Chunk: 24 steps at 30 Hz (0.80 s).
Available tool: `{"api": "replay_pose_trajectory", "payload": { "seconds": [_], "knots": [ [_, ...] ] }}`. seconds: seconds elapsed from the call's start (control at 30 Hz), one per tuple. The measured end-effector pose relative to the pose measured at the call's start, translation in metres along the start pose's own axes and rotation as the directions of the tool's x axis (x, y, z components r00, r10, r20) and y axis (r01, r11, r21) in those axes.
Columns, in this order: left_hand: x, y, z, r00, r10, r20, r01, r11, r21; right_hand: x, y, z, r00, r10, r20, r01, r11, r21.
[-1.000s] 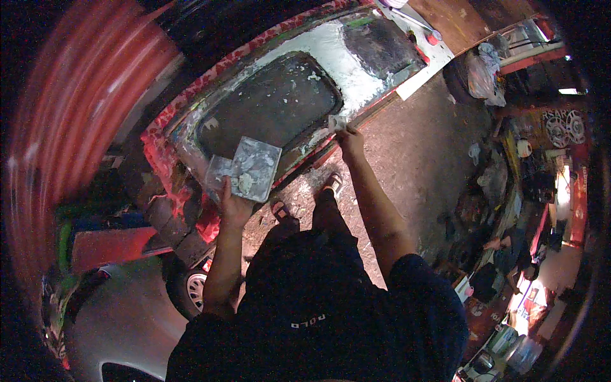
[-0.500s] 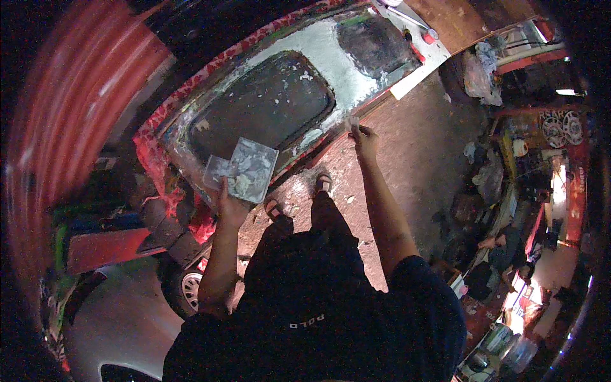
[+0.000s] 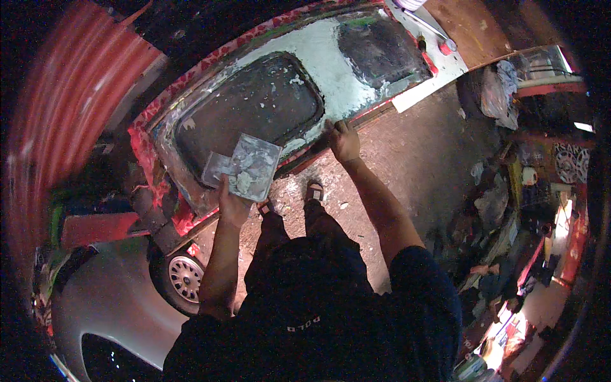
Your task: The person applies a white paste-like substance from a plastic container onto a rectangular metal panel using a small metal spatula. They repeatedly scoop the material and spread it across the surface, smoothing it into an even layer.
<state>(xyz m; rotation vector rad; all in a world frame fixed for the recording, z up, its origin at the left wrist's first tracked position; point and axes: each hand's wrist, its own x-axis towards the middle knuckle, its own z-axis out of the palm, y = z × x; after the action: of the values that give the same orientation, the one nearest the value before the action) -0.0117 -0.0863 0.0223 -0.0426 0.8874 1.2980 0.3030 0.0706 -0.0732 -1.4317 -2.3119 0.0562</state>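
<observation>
Head view: the left hand (image 3: 235,207) is closed around the near edge of a clear plastic tray (image 3: 262,156), thumb on top. The tray is shallow, smeared with whitish paste (image 3: 243,183), with a thicker lump near the thumb. The right hand (image 3: 344,141) is curled at the near edge of a long panel (image 3: 318,60); I cannot tell whether its fingers hold anything. The panel lies just beyond both hands. A pale coat covers its middle band, ragged along the borders, so that part looks largely done. The large dark recess (image 3: 248,102) and the smaller dark recess (image 3: 379,51) show mostly bare; whether they need coating is unclear. Past the panel's far end, a white tub (image 3: 409,4) is cut off by the frame, its contents hidden.
</observation>
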Motion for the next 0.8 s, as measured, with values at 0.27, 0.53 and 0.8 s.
{"api": "replay_pose_trajectory", "payload": {
  "seconds": [0.27, 0.53, 0.8],
  "knots": [
    [0.003, -0.034, -0.011, 0.999, 0.041, -0.010, -0.042, 0.997, -0.064, -0.018, 0.017, 0.000, 0.980, -0.194, 0.044, 0.195, 0.980, -0.036],
    [-0.003, -0.053, -0.005, 0.998, 0.044, -0.050, -0.050, 0.993, -0.112, -0.069, 0.035, -0.028, 0.975, 0.057, 0.214, -0.073, 0.995, 0.064],
    [-0.002, -0.061, 0.013, 0.993, 0.117, 0.005, -0.116, 0.985, -0.126, 0.012, 0.033, -0.035, 0.998, -0.066, -0.019, 0.069, 0.966, 0.250]
  ]
}}
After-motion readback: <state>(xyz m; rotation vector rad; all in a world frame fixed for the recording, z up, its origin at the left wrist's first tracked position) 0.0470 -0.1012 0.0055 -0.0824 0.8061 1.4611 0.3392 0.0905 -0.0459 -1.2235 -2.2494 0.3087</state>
